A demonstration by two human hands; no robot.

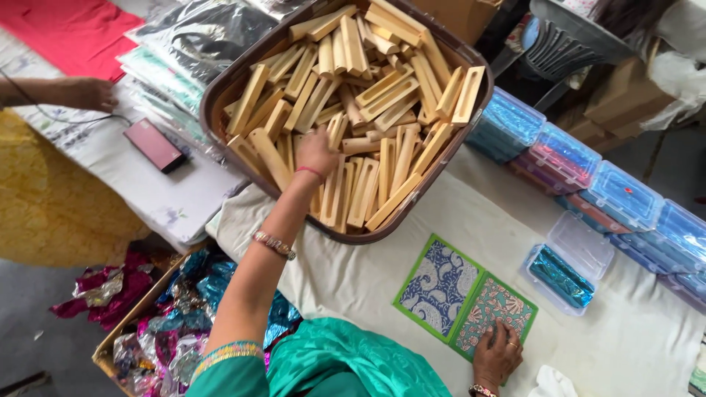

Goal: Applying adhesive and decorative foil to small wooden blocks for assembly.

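Left hand (318,151) is reached into the large brown plastic tub (220,92) of pale wooden box-shaped pieces (368,110); fingers are curled down among the pieces near the tub's front edge. Whether a piece is actually gripped cannot be told. A red thread and a metal bracelet (274,245) are worn on that arm.

Right hand (498,354) is laid flat, fingers spread, on the near corner of the smaller of 2 green-bordered patterned cards (494,315); nothing is clasped. The larger blue-and-white patterned card (439,285) lies touching it on the left, both on the white cloth-covered table (368,279) near its front edge.

The tub sits at the table's back-left part. An open clear plastic box holding a blue foil-wrapped bar (562,276) lies just right of the cards. Stacked clear-lidded boxes with blue and purple foil contents (588,176) run along the right edge.

A cardboard box of crumpled coloured foil wrappers (176,316) stands below the table's left edge. Another person's hand (88,94) rests on the far-left sheet, near a dark red flat device (154,145).
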